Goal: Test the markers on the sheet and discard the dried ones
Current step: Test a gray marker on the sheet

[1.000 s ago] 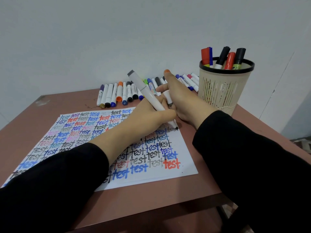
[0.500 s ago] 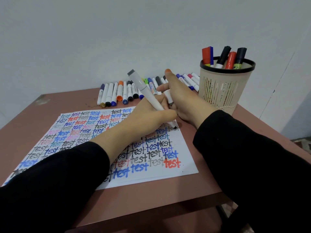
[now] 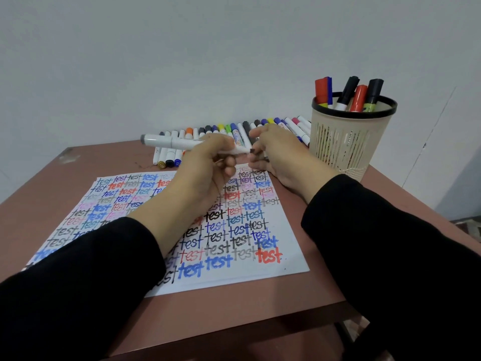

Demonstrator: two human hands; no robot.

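My left hand (image 3: 205,173) grips a white marker (image 3: 169,140) with a grey end. It is held level above the top of the sheet, its dark tip pointing right. My right hand (image 3: 281,157) is just right of that tip, fingers curled round a small dark cap (image 3: 256,156) that is mostly hidden. The white sheet (image 3: 286,243) lies on the table, covered with the word "test" in several colours. A row of capped markers (image 3: 226,127) lies along the table's far edge behind my hands.
A beige mesh basket (image 3: 346,147) with a black rim stands at the far right and holds several markers (image 3: 359,95). The brown table (image 3: 260,321) ends close to the sheet's near edge and drops off at the right.
The left hand lifted the marker off the sheet and turned it from slanted writing to level. The right hand rose from the paper to meet the tip.
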